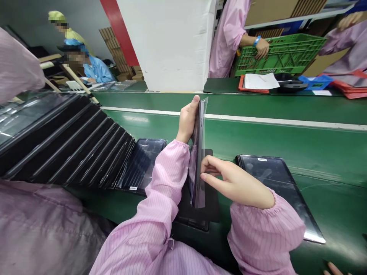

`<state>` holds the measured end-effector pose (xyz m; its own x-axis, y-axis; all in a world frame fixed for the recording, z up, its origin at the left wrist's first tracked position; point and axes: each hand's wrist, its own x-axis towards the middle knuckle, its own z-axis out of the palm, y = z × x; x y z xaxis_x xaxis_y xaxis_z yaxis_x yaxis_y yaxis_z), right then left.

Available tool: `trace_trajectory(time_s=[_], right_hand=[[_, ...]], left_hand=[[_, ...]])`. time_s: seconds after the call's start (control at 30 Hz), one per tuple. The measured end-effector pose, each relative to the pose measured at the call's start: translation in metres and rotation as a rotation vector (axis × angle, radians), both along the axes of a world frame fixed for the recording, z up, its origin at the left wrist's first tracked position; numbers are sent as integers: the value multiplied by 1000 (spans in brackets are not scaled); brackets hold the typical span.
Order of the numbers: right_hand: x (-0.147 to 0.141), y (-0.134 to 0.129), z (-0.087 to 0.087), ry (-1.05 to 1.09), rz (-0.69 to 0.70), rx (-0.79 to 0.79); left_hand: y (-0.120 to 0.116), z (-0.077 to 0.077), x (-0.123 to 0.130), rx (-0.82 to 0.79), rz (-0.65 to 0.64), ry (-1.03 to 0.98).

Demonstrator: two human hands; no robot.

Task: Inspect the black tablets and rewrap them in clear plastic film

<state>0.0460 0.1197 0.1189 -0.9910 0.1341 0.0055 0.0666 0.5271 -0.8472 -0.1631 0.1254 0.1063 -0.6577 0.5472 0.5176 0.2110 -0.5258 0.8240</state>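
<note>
One slim tablet (pixel 198 152) stands on edge at the frame's centre; we hold its upper end clamped in our left hand (pixel 187 118). Our right hand (pixel 229 177) has its fingertips at the clear film (pixel 202 199) on the tablet's right side, though we cannot tell whether they pinch it. Below we see a black mat (pixel 211 212), right of centre a flat-lying device (pixel 272 177), at left a leaning row of devices (pixel 73 147), and at upper right a green crate (pixel 282 55)
</note>
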Motion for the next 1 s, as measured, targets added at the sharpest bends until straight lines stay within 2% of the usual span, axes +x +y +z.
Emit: trace_trajectory(time_s=[0.2,0.3,0.53,0.6,0.7,0.83,1.0], right_hand=[[-1,0,0,-3,19,2],[0,-4,3,74,-5,-20],[0,-19,6,342,-262,-63],[-1,-20,5,391,-290,-83],[-1,-20,4,420,-233,-91],[2,-15,7,436,-106,-26],[7,-13,13,395,-34,-20]], left_hand=[[-2,1,2,22,0,46],[-5,3,9,10,-8,87],[-21,9,27,41,-20,228],[-28,11,31,27,-17,279],[-37,13,38,52,-22,315],[-46,15,43,123,-34,329],[-58,17,48,142,35,371]])
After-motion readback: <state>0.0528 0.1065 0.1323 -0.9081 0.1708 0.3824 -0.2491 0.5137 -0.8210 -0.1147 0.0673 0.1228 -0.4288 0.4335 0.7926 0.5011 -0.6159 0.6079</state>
